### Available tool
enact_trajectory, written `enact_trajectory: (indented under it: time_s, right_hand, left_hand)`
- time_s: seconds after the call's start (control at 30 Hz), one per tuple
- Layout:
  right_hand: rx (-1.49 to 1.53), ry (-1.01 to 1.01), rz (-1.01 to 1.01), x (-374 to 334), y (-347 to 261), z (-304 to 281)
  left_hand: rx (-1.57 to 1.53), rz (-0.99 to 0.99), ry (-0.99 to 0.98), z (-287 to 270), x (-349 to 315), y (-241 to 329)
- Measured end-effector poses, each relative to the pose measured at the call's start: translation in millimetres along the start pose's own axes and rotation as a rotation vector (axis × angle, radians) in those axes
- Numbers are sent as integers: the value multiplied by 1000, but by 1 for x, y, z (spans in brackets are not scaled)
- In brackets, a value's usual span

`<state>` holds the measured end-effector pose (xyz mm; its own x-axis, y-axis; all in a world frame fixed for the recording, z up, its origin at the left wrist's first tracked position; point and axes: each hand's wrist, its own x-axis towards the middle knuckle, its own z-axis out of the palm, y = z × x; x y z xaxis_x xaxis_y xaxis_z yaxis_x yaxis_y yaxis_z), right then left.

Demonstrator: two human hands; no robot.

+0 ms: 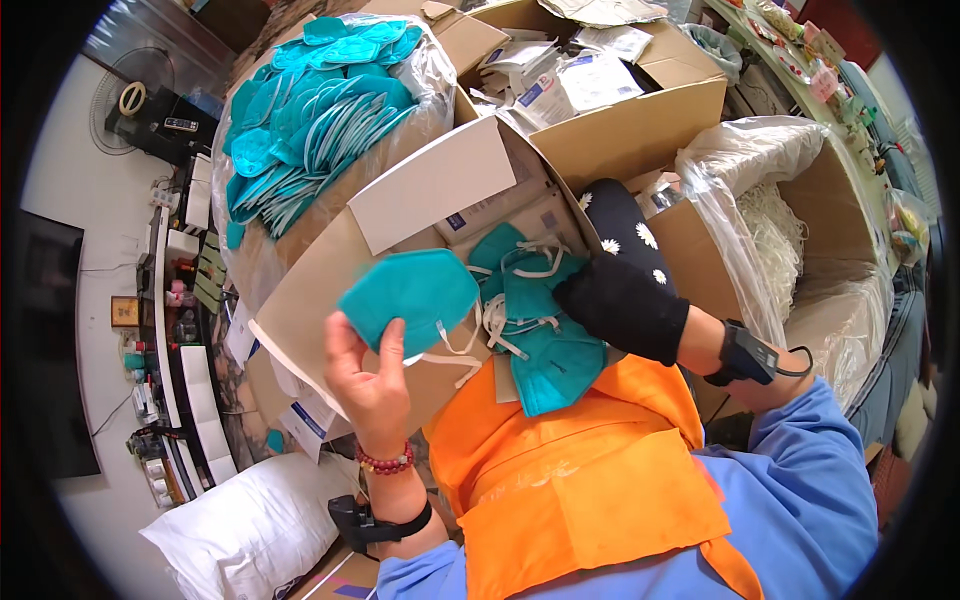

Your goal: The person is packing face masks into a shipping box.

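Note:
Between the thumb and fingers of my left hand (372, 375) is a teal folded face mask (410, 297), raised over a cardboard flap, with white ear loops hanging from its lower right corner. My right hand (625, 308), in a black glove, lies against a small pile of teal face masks (555, 365) above my lap. Its fingers are curled at the pile's edge, and what they grip is hidden. White ear loops (508, 325) lie tangled over that pile.
At the far left, a plastic-lined box holds a heap of teal masks (310, 130). An open carton (640, 125) of white packets stands at the back. To the right, a plastic-lined box (850, 190) holds white cords (775, 235). A white stuffed sack (255, 525) lies near left.

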<state>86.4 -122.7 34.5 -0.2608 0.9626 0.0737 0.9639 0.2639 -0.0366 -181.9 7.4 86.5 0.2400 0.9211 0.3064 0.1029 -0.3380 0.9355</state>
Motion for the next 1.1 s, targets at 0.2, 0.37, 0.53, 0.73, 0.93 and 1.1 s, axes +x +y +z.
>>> enact_trajectory:
  time_s: [0.2,0.37,0.53,0.73,0.93,1.1]
  right_hand:
    - [-84,109,-17,6,-28,-41]
    - [183,121,-331,-10,-57,-40]
    - [272,-8,-228,-24,-49,-10]
    - [335,-12,-172,-14,-25,-53]
    - [287,219,-4,24,-8,-99]
    - [702,460,7,40,0,-98]
  left_hand:
    - [198,187,-18,0,-5,10]
    - [285,228,-65,-3,-6,9]
    - [314,192,-78,-5,-8,11]
    - [139,133,9,-7,3,5]
    - [54,109,-87,0,29,4]
    - [-295,-154,-370,35,24,-6]
